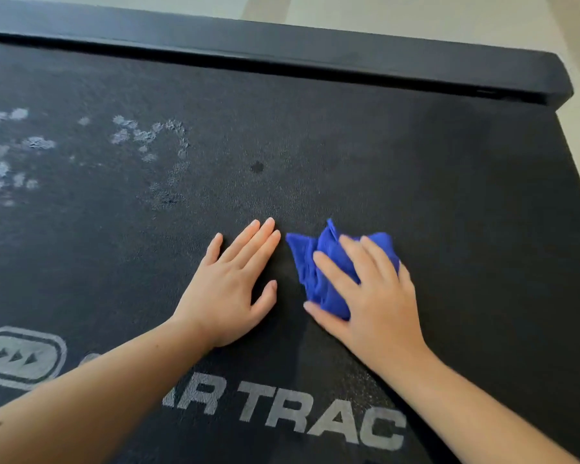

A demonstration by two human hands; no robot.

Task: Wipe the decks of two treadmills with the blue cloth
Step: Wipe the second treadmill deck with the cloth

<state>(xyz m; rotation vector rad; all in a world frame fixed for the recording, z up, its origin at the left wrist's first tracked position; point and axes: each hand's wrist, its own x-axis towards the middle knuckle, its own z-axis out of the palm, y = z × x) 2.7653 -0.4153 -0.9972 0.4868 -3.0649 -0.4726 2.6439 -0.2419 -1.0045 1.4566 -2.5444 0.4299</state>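
Note:
A black treadmill deck [349, 145] with a rough belt fills the view. My right hand [375, 296] presses a bunched blue cloth [318, 259] onto the belt, fingers spread over it and thumb tucked under its near edge. My left hand [235, 279] lies flat on the belt just left of the cloth, fingers together, holding nothing. Whitish dried patches [141, 135] mark the belt at the left. Grey lettering [298, 416] and a grey arrow logo [17, 356] are printed on the near part of the belt.
A black side rail [315, 51] runs along the far edge of the belt and ends at a rounded corner at the right. Pale floor [416, 15] shows beyond the rail and at the right edge. A small dark spot [257, 167] sits mid-belt.

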